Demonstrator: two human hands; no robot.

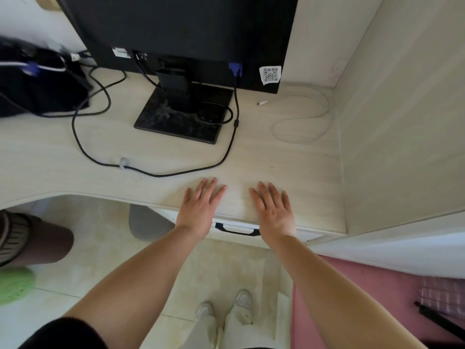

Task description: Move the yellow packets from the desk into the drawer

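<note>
My left hand (200, 206) and my right hand (273, 209) lie flat, palms down with fingers straight, on the front edge of the pale wooden desk (289, 167). Neither hand holds anything. Directly below and between them the white drawer (309, 234) is shut, its black handle (237, 229) showing under the desk edge. No yellow packets are in sight on the desk.
A black monitor (181, 28) on a square base (183, 114) stands at the back. Black cables (83, 144) loop across the desk, and a white cable (302, 119) lies right. A black bag (37, 81) sits far left. A wooden side panel (402, 122) walls the right.
</note>
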